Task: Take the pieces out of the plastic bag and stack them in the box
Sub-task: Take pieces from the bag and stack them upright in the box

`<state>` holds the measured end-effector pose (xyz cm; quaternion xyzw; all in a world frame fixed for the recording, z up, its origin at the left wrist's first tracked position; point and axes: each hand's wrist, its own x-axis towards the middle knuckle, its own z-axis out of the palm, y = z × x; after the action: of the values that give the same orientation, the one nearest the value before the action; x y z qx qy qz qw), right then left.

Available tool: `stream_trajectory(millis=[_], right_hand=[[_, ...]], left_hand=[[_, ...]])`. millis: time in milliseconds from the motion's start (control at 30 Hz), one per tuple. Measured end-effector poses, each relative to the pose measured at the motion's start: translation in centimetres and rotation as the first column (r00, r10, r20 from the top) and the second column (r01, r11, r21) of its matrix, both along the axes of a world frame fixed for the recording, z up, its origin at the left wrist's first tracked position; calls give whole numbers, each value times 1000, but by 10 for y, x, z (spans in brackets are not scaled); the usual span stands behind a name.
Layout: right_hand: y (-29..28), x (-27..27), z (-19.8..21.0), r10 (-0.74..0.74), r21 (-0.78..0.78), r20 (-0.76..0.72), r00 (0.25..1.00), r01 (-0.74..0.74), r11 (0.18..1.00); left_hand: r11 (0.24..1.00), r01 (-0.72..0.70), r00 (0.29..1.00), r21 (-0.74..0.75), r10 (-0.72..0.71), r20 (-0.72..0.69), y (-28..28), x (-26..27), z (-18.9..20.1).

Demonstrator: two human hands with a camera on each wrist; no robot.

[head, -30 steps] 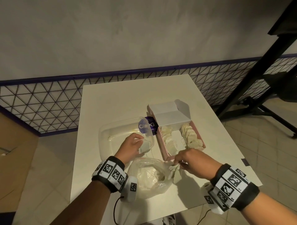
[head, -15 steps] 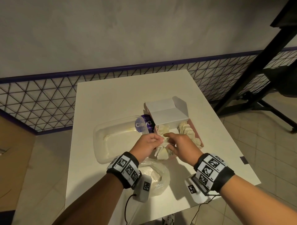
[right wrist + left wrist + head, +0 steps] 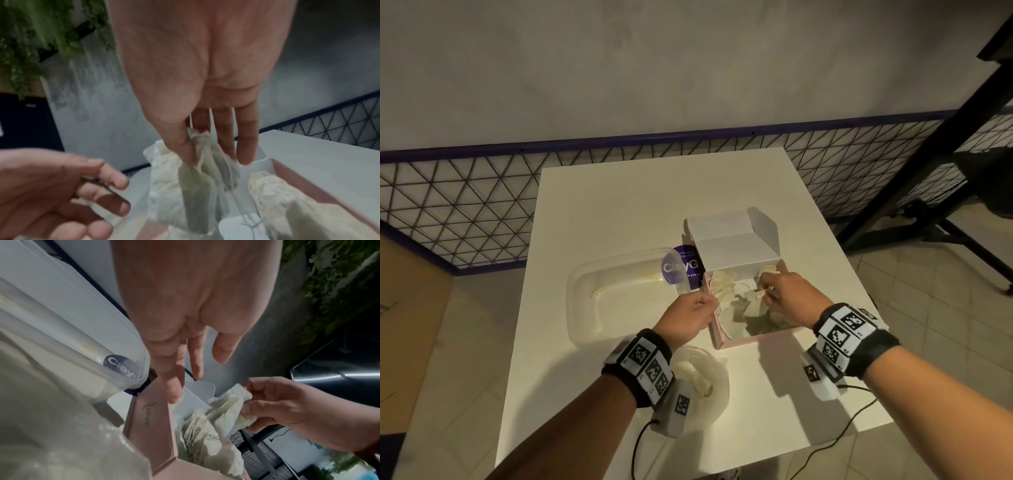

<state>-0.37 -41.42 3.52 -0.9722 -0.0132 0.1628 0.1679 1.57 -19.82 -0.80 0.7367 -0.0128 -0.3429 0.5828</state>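
Right now your right hand point(image 3: 197, 91) pinches a small bunch of pale pieces point(image 3: 202, 165) between thumb and fingers, holding them over the open pink box point(image 3: 760, 337), where two rows of pieces already lie. Your left hand point(image 3: 688, 317) sits at the box's left wall with fingers loosely extended; it appears to grip nothing, though in the right wrist view a thin string seems to run across its fingers, so you cannot be sure. The plastic bag point(image 3: 709, 380) lies on the table point(image 3: 619, 205) near your left wrist, with a few pieces apparently inside.

Watch the strings trailing from the pieces: they could snag on those already stacked and drag a row out of line as you let go. Dropping the bunch together would likely leave it crumpled across both rows.

How many pieces you hold is hard to tell, since they overlap. Your right hand hides the right row in the head view, and the bag's contents are blurred.
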Motion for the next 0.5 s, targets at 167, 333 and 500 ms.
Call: stream_trajectory(millis=[167, 333, 500], right_hand=[[9, 9, -27, 120, -50, -295, 948, -141, 989], [22, 21, -55, 107, 3, -390, 914, -115, 993], [23, 31, -66, 63, 14, -321, 945, -61, 998]], left_hand=[[988, 56, 998, 140, -61, 27, -15, -2, -19], [942, 114, 930, 315, -213, 299, -24, 0, -39], [852, 406, 827, 331, -497, 263, -25, 8, -42]])
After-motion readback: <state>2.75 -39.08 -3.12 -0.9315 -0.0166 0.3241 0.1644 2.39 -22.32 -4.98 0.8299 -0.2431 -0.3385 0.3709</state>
